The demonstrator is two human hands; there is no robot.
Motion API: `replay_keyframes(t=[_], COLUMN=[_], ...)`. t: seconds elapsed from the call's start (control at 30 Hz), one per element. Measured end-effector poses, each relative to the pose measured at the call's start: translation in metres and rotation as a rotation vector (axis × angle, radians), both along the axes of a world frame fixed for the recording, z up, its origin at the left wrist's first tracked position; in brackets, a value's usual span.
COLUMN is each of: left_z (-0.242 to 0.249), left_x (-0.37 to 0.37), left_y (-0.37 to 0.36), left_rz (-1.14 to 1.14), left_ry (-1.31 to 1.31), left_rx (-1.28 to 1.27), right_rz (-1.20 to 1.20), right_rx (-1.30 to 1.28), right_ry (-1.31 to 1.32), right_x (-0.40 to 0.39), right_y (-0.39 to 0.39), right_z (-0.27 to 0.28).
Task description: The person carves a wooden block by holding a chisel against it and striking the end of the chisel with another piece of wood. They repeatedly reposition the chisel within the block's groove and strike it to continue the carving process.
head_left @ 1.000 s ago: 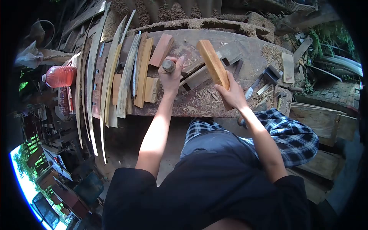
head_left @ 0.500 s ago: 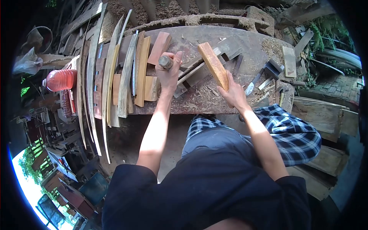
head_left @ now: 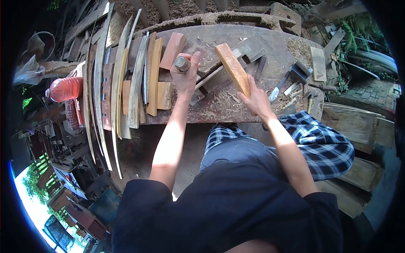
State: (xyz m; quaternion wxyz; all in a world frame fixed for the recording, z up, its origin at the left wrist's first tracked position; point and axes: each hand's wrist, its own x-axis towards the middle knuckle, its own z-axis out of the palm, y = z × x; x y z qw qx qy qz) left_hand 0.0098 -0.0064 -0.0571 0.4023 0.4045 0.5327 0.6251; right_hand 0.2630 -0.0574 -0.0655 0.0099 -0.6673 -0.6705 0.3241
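Note:
My left hand is closed around an upright chisel, its round butt end facing up and its blade hidden below the fist. My right hand grips one end of a long rectangular wooden block, whose other end points up and to the left. Under and between the hands lies a notched wooden workpiece, slanting across the workbench. The raised block overlaps part of it in this view. Wood shavings are scattered around it.
Long wooden strips and boards cover the bench's left side, beside a bottle of pink liquid. To the right sit a dark square tool, a white-and-grey handled tool and a small board.
Both hands keep their holds on the chisel and the wooden block. The block has shifted slightly up and to the left, and the whole view has moved a little.

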Motion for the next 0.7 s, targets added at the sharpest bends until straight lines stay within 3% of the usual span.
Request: replay_keyframes(t=[0.43,0.7], left_z=[0.006,0.001], left_x=[0.007,0.022], left_y=[0.006,0.019], left_rz=[-0.009,-0.001], left_ry=[0.029,0.186], left_rx=[0.01,0.027], right_rz=[-0.006,-0.006], right_rx=[-0.012,-0.021], right_ry=[0.021,0.016], right_x=[0.0,0.001], right_y=[-0.001,0.0], right_z=[-0.001,-0.002])
